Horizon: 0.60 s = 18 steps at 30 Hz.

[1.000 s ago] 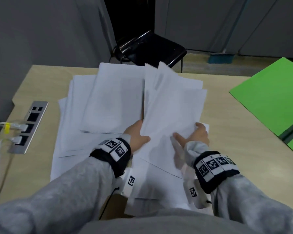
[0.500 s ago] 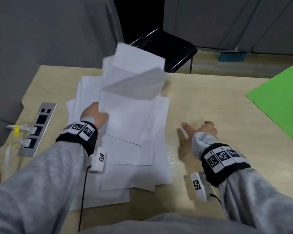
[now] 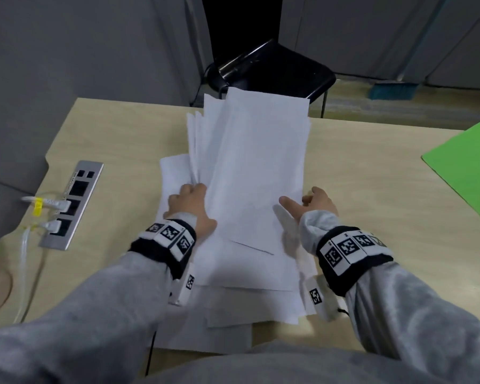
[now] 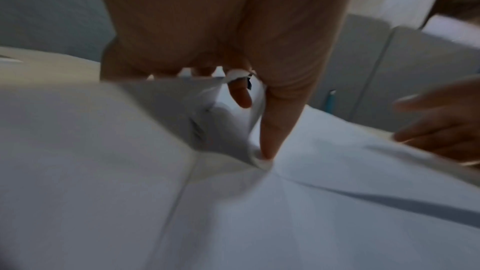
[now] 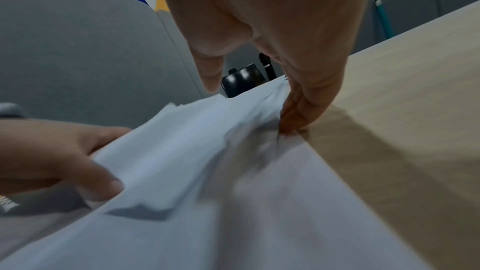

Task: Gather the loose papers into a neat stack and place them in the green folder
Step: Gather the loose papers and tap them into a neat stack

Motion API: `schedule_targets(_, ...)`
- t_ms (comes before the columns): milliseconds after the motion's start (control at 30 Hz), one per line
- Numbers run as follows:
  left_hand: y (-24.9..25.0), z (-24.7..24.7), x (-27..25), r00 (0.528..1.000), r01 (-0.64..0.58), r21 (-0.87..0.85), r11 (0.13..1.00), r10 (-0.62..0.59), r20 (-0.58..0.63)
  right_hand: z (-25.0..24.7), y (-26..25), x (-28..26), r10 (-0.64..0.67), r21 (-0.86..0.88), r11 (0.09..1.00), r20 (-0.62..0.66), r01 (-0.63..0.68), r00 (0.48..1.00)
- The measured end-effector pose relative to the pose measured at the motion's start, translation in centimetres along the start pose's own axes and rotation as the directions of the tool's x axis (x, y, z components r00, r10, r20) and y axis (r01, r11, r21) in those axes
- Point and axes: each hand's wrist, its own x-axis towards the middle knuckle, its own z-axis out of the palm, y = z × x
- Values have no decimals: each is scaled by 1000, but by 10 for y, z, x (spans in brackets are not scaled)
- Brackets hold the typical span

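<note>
A loose bundle of white papers (image 3: 255, 167) lies lengthwise on the wooden table (image 3: 372, 167), over more sheets fanned out toward me. My left hand (image 3: 190, 206) grips the bundle's left edge. The left wrist view shows its fingers curled round several sheets and its thumb (image 4: 275, 110) pressing down on them. My right hand (image 3: 313, 203) is at the right edge. Its straight fingers (image 5: 309, 98) touch the table against the paper edge, and its thumb is lifted above the sheets. The green folder (image 3: 466, 173) lies at the far right, partly out of frame.
A metal power strip (image 3: 72, 203) with plugged-in white cables (image 3: 25, 245) is set into the table at the left. A black chair (image 3: 275, 70) stands beyond the far edge. Bare wood shows between the papers and the folder.
My left hand has brought the raised sheets right and down onto the pile. My right hand, free on the table before, has moved in against the bundle's right edge.
</note>
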Motion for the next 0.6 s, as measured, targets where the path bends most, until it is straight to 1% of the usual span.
schedule_targets(33,4,4,-5,999,-49,-28,998,49,16,-4,3,2,22,-19,1000,-8,-22,1000)
schedule_targets(67,5,4,-8,997,-83,-87,993,83,-1,-6,8,5,47,-48,998,-20,-48,999)
schedule_targets(100,4,2,-9,997,-67,-158,985,60,-48,-11,11,6,66,-76,995,-36,-68,997)
schedule_targets(133,1,-2,-8,993,-14,-240,971,-14,-115,-15,15,7,89,-110,989,-56,-95,994)
schedule_targets(167,-4,-6,-4,978,72,-322,944,-130,-162,-18,18,7,97,-147,983,-85,-108,992)
schedule_targets(200,-8,-12,-1,954,181,-397,900,-258,-150,-20,20,6,97,-181,977,-112,-116,989)
schedule_targets(233,-12,-16,2,932,281,-437,854,-352,-89,-20,21,5,94,-200,973,-124,-118,988)
schedule_targets(267,-12,-19,2,917,347,-449,824,-398,-20,-19,22,4,84,-196,975,-126,-107,989)
schedule_targets(300,-10,-21,0,913,375,-456,807,-407,31,-17,22,4,77,-176,980,-114,-97,990)
schedule_targets(367,3,-20,-3,930,352,-491,797,-359,84,-13,20,4,52,-131,990,-69,-61,996)
schedule_targets(400,12,-18,-6,942,326,-503,801,-319,103,-13,17,2,45,-138,989,-52,-52,998)
schedule_targets(467,24,-8,-12,964,266,-526,808,-238,122,-11,17,-2,72,-181,981,-4,-72,997)
schedule_targets(533,31,3,-15,976,215,-531,820,-154,157,-8,19,-8,52,-195,980,76,-37,996)
schedule_targets(600,32,10,-21,983,149,-535,832,-64,174,-6,26,-10,16,-182,983,101,2,995)
